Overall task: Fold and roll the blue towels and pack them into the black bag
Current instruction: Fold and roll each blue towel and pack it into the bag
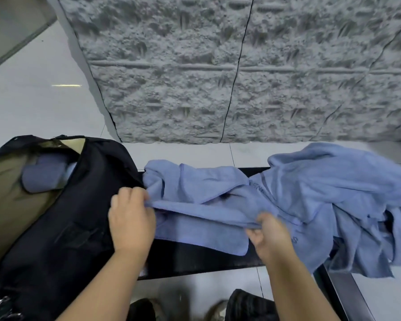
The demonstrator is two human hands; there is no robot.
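Nearest, a pair of dark shoes (pixel 248 304) stands on the pale floor. Above them the left hand (pixel 131 218) pinches one end of a blue towel (pixel 202 230) and the right hand (pixel 270 237) grips its folded edge further along, fingers curled round the cloth. The towel lies on a black bench (pixel 195 260). More blue towels (pixel 333 195) sit heaped behind and to the right. The open black bag (pixel 63 228) rests at left, a rolled towel (pixel 44 174) inside. A rough grey wall (pixel 241 66) rises behind
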